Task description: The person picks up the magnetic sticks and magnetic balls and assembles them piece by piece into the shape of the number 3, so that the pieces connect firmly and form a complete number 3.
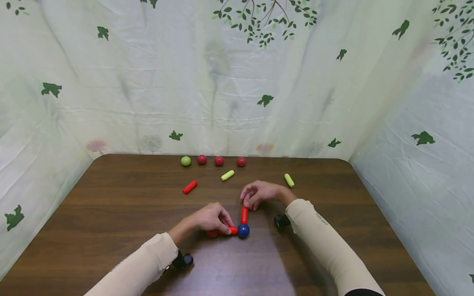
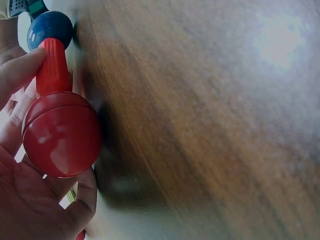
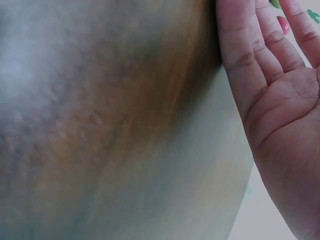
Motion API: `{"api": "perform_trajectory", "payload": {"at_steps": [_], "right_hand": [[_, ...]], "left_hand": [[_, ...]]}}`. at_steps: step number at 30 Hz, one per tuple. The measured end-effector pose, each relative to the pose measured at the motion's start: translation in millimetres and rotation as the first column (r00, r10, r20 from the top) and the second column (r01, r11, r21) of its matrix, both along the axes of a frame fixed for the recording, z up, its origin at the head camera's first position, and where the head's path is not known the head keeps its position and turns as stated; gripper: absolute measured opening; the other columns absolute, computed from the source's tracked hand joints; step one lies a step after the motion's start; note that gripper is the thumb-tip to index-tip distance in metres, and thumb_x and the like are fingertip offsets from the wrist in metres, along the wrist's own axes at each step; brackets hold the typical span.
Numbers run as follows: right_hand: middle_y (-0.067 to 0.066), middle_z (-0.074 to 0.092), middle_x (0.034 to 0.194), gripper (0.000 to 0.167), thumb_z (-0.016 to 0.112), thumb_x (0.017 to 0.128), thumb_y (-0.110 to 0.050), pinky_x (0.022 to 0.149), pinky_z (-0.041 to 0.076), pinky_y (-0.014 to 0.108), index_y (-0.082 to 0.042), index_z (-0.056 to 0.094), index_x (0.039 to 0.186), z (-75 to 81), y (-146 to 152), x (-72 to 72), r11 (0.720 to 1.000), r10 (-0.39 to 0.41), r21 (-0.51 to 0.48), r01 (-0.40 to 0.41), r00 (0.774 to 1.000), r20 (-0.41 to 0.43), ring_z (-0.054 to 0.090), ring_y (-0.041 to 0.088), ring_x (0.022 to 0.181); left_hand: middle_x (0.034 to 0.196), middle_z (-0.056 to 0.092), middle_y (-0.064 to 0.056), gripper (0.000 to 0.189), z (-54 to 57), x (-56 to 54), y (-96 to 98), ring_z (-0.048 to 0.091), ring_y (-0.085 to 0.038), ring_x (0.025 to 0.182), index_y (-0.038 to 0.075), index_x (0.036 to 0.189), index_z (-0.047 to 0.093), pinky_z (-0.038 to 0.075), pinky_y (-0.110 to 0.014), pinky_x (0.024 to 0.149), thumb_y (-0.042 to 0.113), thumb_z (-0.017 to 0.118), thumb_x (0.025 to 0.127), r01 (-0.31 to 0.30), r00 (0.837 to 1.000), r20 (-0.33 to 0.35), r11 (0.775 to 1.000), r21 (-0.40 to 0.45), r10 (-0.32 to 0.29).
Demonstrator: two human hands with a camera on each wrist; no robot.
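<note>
In the head view, the blue ball (image 1: 243, 230) sat at the heart of it all, low on the surface (image 1: 148, 197), with both hands at work around it. The left hand (image 1: 212, 216) had the near red stick (image 1: 233, 230) in a pinch, that stick lying sideways, its right end against the blue ball and the end red ball (image 1: 212, 234) at its left. The right hand (image 1: 261, 193) was up beyond, thumb and fingers closed on the tip of the far red stick (image 1: 244, 214), whose long axis ran straight away from the person, so the two sticks made a square corner at the blue ball. And here was what mattered: the far stick's outer end lay right under the right hand, the nearer of the two, while the left hand was placed to steady the sideways arm. Farther back lay a loose red stick (image 1: 190, 187), with a green ball (image 1: 186, 160) near the back edge. Over to the left wrist view: the end red ball loomed closest, the near red stick led off behind it to the blue ball, and the thumb pressed along the stick. In the right wrist view, the palm showed but the fingertips were cut off, so the grip could not be told there.
</note>
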State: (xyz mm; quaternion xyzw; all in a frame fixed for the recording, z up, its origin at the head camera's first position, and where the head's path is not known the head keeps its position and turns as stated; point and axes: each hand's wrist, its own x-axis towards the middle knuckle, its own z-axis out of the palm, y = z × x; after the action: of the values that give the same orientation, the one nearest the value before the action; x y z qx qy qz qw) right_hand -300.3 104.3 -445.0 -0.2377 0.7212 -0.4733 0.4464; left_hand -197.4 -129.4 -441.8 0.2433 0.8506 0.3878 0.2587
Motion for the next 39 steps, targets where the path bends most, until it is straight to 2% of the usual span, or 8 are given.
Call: {"api": "perform_trajectory", "payload": {"at_steps": [5,8,14,19,22,26,33,39], "right_hand": [[0.004,0.069,0.090,0.024,0.064,0.089,-0.001,0.071,0.053,0.030,0.004,0.057,0.112,2.7,1,-11.8,0.999,-0.045,0.018,0.047,0.994,-0.098,0.061,0.014,0.078],[0.004,0.068,0.088,0.027,0.066,0.088,-0.002,0.069,0.053,0.029,0.005,0.058,0.112,7.4,1,-22.8,0.994,-0.084,0.044,0.095,0.974,-0.212,0.061,0.014,0.077],[0.007,0.057,0.088,0.035,0.074,0.081,-0.003,0.066,0.049,0.028,0.005,0.059,0.112,20.0,-8,-49.0,0.970,-0.163,0.084,0.229,0.864,-0.477,0.055,0.016,0.078],[0.014,0.059,0.106,0.037,0.075,0.080,-0.003,0.083,0.046,0.033,0.000,0.060,0.113,24.4,-18,-68.9,0.948,-0.164,0.121,0.294,0.777,-0.608,0.053,0.025,0.099],[0.015,0.056,0.120,0.040,0.075,0.080,-0.003,0.096,0.042,0.040,-0.004,0.061,0.117,23.8,-23,-80.1,0.939,-0.119,0.169,0.299,0.744,-0.657,0.050,0.029,0.114],[0.015,0.047,0.131,0.045,0.075,0.080,-0.006,0.099,0.040,0.039,-0.009,0.061,0.123,18.2,-29,-92.7,0.942,-0.022,0.223,0.250,0.711,-0.703,0.046,0.029,0.119],[0.013,0.054,0.128,0.043,0.068,0.087,-0.006,0.103,0.037,0.038,-0.007,0.059,0.129,10.4,-35,-93.8,0.929,0.066,0.306,0.206,0.722,-0.688,0.048,0.026,0.120],[0.013,0.060,0.120,0.038,0.062,0.090,-0.001,0.098,0.040,0.036,-0.006,0.060,0.127,6.8,-35,-88.7,0.917,0.085,0.330,0.225,0.697,-0.712,0.052,0.024,0.109]], "left_hand": [[0.075,0.069,0.003,0.007,-0.1,0.0,0.2,0.059,-0.008,0.071,0.009,0.086,0.076,0.047,-0.026,0.070,0.011,0.078,0.079,-0.005,1.000,0.001,1.000,-0.004,0.005],[0.075,0.069,0.003,0.007,1.2,0.3,0.2,0.059,-0.008,0.071,0.009,0.086,0.076,0.047,-0.026,0.070,0.011,0.078,0.080,0.000,1.000,0.000,1.000,-0.006,0.000],[0.076,0.069,0.003,0.008,1.4,-0.1,-0.8,0.059,-0.009,0.072,0.008,0.086,0.075,0.047,-0.026,0.070,0.010,0.078,0.079,-0.002,1.000,0.013,1.000,0.005,0.002],[0.075,0.069,0.002,0.008,0.2,-0.1,-0.7,0.059,-0.008,0.071,0.008,0.086,0.075,0.047,-0.025,0.069,0.009,0.078,0.079,-0.008,1.000,0.019,1.000,0.018,0.008],[0.075,0.068,0.003,0.008,0.6,0.2,-0.2,0.059,-0.008,0.070,0.008,0.086,0.075,0.047,-0.025,0.068,0.009,0.078,0.079,-0.007,1.000,0.022,1.000,0.020,0.007],[0.075,0.069,0.003,0.008,0.7,0.5,0.5,0.059,-0.007,0.070,0.008,0.085,0.075,0.047,-0.024,0.068,0.009,0.078,0.078,-0.009,1.000,0.019,1.000,0.024,0.009],[0.074,0.069,0.003,0.008,-0.9,1.4,1.3,0.060,-0.005,0.069,0.008,0.084,0.075,0.047,-0.022,0.066,0.010,0.079,0.077,-0.008,1.000,0.007,0.999,0.043,0.007],[0.074,0.070,0.002,0.008,-2.2,0.6,-0.3,0.060,-0.005,0.068,0.008,0.084,0.075,0.047,-0.022,0.066,0.009,0.079,0.077,-0.008,1.000,0.007,0.999,0.044,0.008]]}}
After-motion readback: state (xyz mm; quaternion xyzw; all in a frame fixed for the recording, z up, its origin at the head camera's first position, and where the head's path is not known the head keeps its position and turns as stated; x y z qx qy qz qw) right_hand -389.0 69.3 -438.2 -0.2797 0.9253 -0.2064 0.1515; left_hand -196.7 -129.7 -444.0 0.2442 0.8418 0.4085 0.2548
